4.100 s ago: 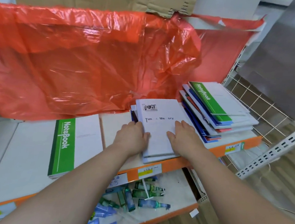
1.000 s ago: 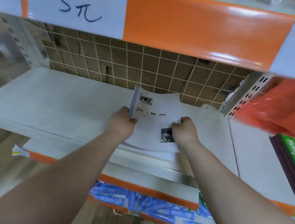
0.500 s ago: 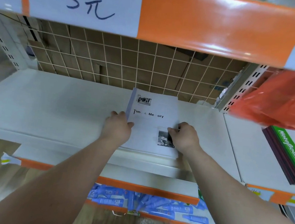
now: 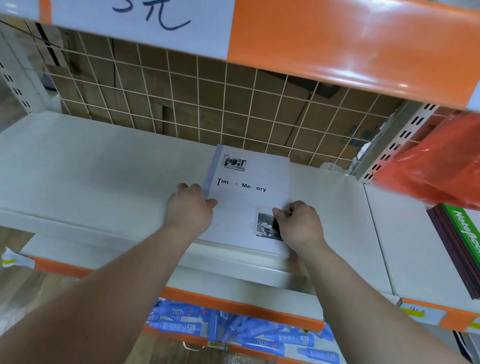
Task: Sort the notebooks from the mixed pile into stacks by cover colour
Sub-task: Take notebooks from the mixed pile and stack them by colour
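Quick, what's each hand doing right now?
Left hand: grips the left edge of the white notebooks.
Right hand: grips their right edge, thumb on the cover.

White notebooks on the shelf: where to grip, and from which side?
Grip the notebooks by the near edge, coming from the front: they lie flat on the shelf, that edge reaches the front lip, and the wire grid blocks the back.

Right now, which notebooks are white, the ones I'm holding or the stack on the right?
The white notebooks between your left hand and right hand, titled Time & Memory. The stack on the right has a green cover.
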A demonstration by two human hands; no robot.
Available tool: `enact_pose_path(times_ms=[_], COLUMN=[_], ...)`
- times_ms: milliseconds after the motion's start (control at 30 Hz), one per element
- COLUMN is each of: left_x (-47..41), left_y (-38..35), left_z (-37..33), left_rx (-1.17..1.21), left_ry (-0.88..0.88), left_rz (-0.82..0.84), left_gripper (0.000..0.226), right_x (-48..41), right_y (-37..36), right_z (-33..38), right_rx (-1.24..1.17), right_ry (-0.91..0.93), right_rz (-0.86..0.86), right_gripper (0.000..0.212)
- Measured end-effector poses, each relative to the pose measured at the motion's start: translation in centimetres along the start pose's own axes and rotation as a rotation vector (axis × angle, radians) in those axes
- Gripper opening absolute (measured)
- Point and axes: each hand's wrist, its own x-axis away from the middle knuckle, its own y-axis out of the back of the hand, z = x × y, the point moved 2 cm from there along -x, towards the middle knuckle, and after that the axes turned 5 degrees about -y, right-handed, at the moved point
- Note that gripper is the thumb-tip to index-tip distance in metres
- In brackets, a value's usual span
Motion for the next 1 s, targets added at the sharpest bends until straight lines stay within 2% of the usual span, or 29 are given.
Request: enact_pose_path(times_ms=[467,667,767,867,933,1000], left_x=[0.1,0.0,0.3,0.6,0.8,1.2], left_y=[0.0,0.4,1.4,2.1,2.1,1.8], left_z=[0.2,0.0,-1.0,-3.0,-4.4,-5.7], left_rx=[0.051,-0.004,-0.132,-0.256,-0.333,-0.4], left_ry=[-0.009,-0.014,-0.096,-0.267,-0.381,-0.45], left_rz=[-0.005,0.043,-0.014,-0.065,-0.024,0.041], left_gripper=[0.035,0.034,0.035,0.042,0.051,0.058], right_x=[0.3,0.5,1.0,1.5,1.6,2.0], right_y=[0.0,0.4,1.4,2.8,3.3,3.7], right_z=[0.3,0.6,1.1,2.0,2.4,2.5], right_rx=[0.032,0.066,0.124,0.207,0.306,0.396], right_ry=[-0.01,0.003,0.08,0.265,0.392,0.422], right_rz=[0.004,0.04,-0.003,-0.043,-0.007,0.045], right_gripper=[0.035,0.031,0.038,0.039,0.046,0.056])
